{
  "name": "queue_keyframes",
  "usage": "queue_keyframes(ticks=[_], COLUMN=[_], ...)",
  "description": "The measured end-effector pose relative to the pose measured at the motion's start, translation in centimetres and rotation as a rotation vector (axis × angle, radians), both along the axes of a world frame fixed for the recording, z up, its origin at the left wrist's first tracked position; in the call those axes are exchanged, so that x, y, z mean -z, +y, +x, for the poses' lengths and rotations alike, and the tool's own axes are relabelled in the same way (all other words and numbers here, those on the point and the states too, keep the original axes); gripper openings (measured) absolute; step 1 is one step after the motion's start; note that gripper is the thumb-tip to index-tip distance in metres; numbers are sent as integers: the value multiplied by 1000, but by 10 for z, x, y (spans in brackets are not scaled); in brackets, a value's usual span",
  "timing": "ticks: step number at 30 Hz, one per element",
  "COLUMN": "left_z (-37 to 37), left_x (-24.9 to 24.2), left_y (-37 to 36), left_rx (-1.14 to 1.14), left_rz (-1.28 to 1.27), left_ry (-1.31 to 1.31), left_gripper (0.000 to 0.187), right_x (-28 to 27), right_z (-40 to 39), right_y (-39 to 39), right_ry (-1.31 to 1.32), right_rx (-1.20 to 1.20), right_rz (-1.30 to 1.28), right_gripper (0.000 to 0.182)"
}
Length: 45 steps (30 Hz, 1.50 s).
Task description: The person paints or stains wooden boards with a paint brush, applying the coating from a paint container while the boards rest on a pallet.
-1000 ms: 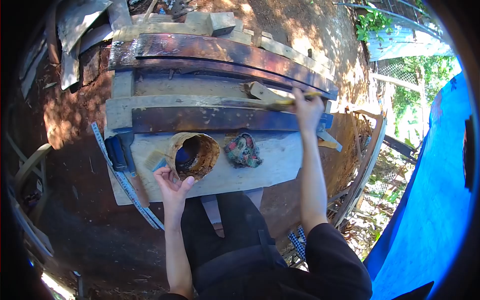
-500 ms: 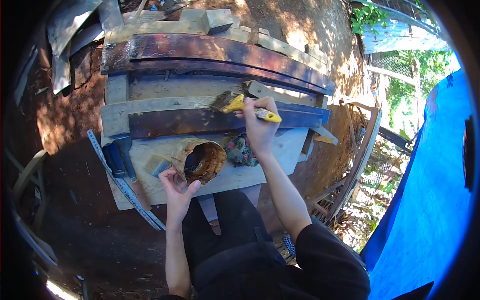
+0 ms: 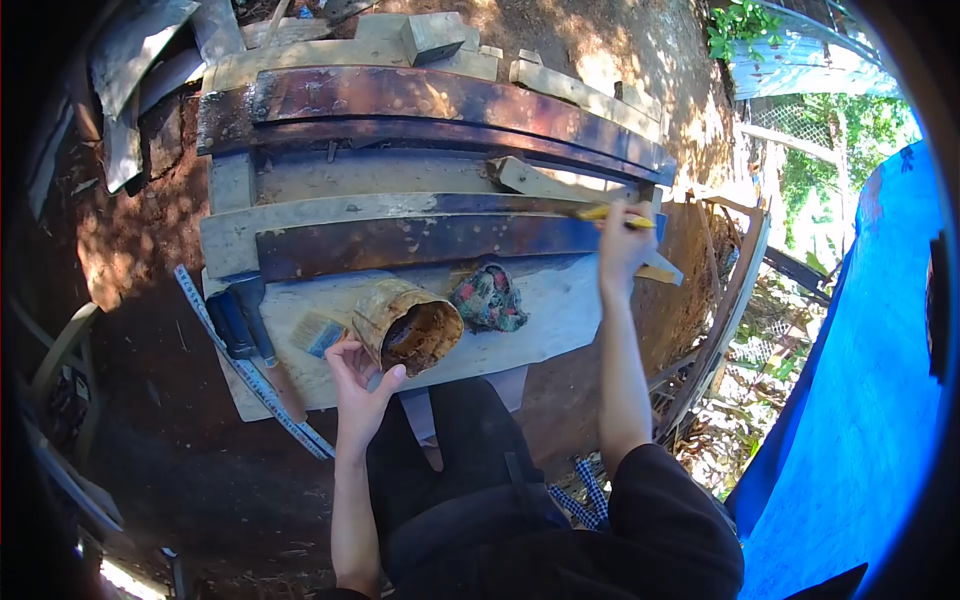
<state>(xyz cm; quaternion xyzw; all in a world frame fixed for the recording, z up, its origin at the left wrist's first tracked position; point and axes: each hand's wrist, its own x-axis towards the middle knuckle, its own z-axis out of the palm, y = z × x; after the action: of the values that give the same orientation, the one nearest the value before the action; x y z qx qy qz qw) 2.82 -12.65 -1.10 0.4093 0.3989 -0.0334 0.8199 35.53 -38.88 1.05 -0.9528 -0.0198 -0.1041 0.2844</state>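
Right hand [image 3: 622,248], fingers clenched on a yellow-handled brush [image 3: 607,213], works the dark plank [image 3: 420,240] at frame center-right; bristles are hidden. Left hand [image 3: 358,385] cups the tilted tin [image 3: 405,322] on the desk [image 3: 540,315].

no readable text, tape measure [image 3: 245,365] markings too small to read, tin [image 3: 410,322] label stained over

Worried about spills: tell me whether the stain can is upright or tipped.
Tipped. The can leans on the board, its open mouth facing sideways, steadied by the left hand.
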Motion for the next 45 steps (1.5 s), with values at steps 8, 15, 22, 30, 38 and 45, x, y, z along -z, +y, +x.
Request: queue_keyframes(ticks=[8, 15, 22, 30, 38, 45], left_z=[2, -2, -1, -14, -21, -20], left_x=[1, 3, 2, -9, -13, -19], left_y=[2, 9, 13, 28, 18, -11], left_rx=[91, 52, 33, -46, -115, -218], left_rz=[77, 84, 38, 151, 256, 313], left_ry=[16, 4, 11, 30, 59, 103], left_gripper=[61, 49, 45, 44, 36, 25], right_x=[6, -15, -6, -50, -81, -24], right_z=[-96, -58, -54, -109, -188, -202], right_y=[230, 173, 157, 212, 148, 146], right_ry=[162, 72, 144, 161, 153, 232], right_rx=[-294, -269, -43, -434, -694, -891], right_rz=[467, 155, 62, 300, 362, 9], right_gripper=[24, 25, 34, 34, 24, 24])
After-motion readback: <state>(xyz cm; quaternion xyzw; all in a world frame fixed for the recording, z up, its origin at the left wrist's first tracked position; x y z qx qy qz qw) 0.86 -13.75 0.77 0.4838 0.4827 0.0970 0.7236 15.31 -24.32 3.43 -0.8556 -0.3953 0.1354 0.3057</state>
